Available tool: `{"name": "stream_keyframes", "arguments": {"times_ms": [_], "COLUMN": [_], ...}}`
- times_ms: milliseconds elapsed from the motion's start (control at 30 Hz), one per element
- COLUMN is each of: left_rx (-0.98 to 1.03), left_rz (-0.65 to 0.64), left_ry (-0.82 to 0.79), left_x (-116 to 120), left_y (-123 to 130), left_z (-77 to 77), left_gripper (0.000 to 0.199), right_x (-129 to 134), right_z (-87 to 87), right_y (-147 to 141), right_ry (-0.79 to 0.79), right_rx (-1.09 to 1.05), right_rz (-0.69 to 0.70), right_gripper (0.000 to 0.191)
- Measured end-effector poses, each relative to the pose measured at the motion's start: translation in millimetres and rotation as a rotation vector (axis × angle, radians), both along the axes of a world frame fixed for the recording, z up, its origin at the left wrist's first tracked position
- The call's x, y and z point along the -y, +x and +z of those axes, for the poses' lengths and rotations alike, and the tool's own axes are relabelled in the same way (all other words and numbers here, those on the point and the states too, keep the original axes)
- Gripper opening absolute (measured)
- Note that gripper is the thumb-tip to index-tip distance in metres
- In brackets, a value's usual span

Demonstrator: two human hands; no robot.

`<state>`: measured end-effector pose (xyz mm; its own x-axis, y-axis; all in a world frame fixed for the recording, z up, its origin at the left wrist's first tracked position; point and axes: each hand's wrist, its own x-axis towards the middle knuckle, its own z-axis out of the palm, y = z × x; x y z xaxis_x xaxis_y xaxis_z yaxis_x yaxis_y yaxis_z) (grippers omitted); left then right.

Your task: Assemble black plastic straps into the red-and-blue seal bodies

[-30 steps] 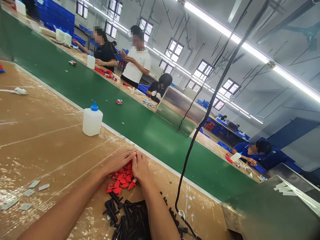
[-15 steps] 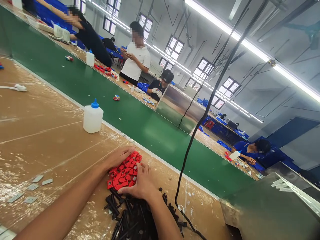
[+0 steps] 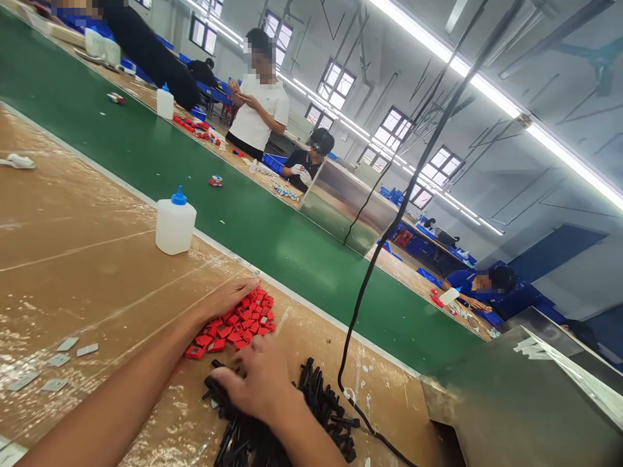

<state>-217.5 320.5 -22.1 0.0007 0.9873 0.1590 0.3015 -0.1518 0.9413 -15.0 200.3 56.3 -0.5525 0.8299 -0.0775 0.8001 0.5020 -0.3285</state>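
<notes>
Small red plastic pieces (image 3: 243, 321) lie in a pile on the brown work table (image 3: 97, 259). Along the pile's upper left side rests my left hand (image 3: 228, 298), its fingers stretched out flat and touching the pieces. My right hand (image 3: 257, 376) is over the near edge of the red pile and the top of a heap of black plastic parts (image 3: 316, 395). Its fingers are spread and slightly blurred, with nothing visible held. My right hand and forearm cover part of the black heap.
A white bottle with a blue cap (image 3: 175, 224) stands left of the pile. Several thin grey plates (image 3: 56, 360) lie at the left. A black cable (image 3: 357, 311) hangs down to the table. Beyond the green belt (image 3: 272, 240), people work; a metal housing (image 3: 525, 389) stands right.
My right hand has moved from the right side of the red pile toward me, onto the black parts. The red pile has spread a little toward the left. The view has shifted slightly.
</notes>
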Motion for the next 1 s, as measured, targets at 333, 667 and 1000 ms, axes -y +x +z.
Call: {"name": "stream_keyframes", "arguments": {"times_ms": [333, 667, 1000], "left_rx": [-0.069, -0.055, -0.086], "left_rz": [0.016, 0.061, 0.111], "left_ry": [0.005, 0.031, -0.035], "left_x": [-1.4, 9.2, 8.7], "left_y": [3.8, 5.9, 5.3], "left_z": [-6.2, -1.7, -5.8], "left_gripper": [0.033, 0.033, 0.035], "right_x": [40.6, 52.5, 63.3], "right_z": [-22.2, -12.1, -16.4], "right_y": [-3.0, 41.4, 15.7], "right_ry": [0.306, 0.292, 0.295], "right_rx": [0.238, 0.235, 0.206], "right_rz": [0.258, 0.124, 0.299], "right_gripper": [0.027, 0.015, 0.024]}}
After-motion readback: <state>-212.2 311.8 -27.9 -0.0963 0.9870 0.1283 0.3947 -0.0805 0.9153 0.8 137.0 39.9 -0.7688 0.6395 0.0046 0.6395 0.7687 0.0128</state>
